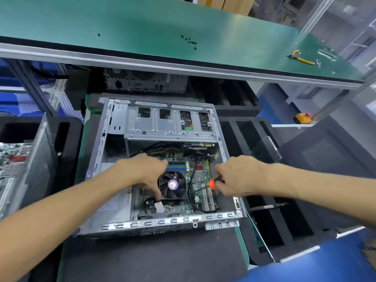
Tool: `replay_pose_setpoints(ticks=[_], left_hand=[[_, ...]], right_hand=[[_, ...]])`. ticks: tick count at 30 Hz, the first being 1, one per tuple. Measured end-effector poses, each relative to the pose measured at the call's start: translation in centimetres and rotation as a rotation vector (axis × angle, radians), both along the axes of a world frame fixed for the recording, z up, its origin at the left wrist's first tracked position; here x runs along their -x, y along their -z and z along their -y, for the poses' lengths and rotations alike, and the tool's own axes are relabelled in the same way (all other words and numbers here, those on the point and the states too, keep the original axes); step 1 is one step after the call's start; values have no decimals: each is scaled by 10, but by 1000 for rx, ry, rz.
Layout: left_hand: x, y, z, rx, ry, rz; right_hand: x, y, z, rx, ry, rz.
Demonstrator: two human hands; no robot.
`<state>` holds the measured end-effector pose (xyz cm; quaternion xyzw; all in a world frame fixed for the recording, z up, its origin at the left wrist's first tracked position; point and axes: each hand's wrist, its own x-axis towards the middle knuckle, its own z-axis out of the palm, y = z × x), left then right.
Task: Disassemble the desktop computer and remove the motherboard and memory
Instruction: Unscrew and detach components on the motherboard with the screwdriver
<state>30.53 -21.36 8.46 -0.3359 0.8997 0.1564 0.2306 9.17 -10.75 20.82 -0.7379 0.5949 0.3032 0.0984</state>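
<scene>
An open desktop case (114, 222) lies flat on a dark mat, its side panel off. Inside sits the green motherboard (200, 186) with a black CPU fan (173, 185), blue and green memory slots (177, 166) and black cables. My left hand (146, 171) reaches into the case, its fingers spread over the fan's left edge and touching the board beside a white connector (158, 206). My right hand (238, 176) grips a screwdriver with an orange and black handle (213, 183), its tip down on the board's right part.
A green shelf (142, 23) above holds several loose black screws (190, 40) and yellow-handled pliers (301, 58). Another computer (146, 81) stands behind the case. A second open chassis (24, 165) is at left. Black foam trays (284, 220) lie at right.
</scene>
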Motion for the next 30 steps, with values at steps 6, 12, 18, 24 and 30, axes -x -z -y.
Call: replay_pose_setpoints(ticks=[6, 12, 18, 24, 30], left_hand=[[-10, -3, 5, 110, 164, -4], [-8, -5, 5, 33, 143, -66], [-7, -2, 12, -129, -10, -171], [0, 1, 23, -225, -77, -226], [1, 8, 26, -183, -98, -189]], right_hand=[[2, -16, 30, 78, 201, 151], [-2, -10, 26, 190, 320, 326], [1, 7, 11, 223, 458, 503], [8, 20, -3, 252, 519, 601], [12, 29, -11, 255, 552, 674]])
